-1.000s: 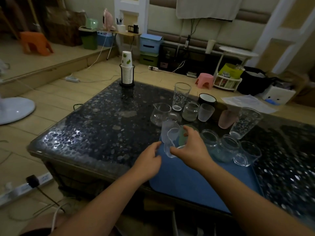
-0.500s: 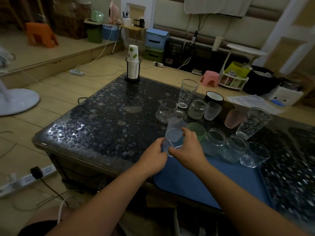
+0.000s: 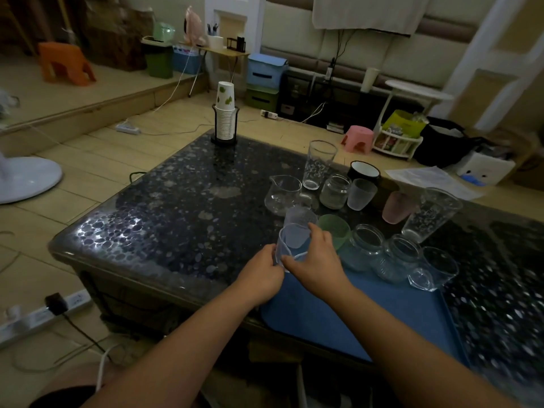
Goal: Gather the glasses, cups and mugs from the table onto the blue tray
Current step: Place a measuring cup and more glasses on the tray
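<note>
Two hands grip one clear cup (image 3: 293,240) at the blue tray's (image 3: 368,316) far-left corner.
Left hand (image 3: 262,273) pinches its near rim, right hand (image 3: 316,257) wraps its side; more glasses wait on the worktop (image 3: 182,219).

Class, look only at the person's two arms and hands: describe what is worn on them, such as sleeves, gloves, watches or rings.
Both forearms are bare up to the frame edge, with no sleeves in view. The left hand and right hand wear no gloves. No watch, bracelet or ring shows on the wrists and fingers that are in view, though the light is dim.
</note>
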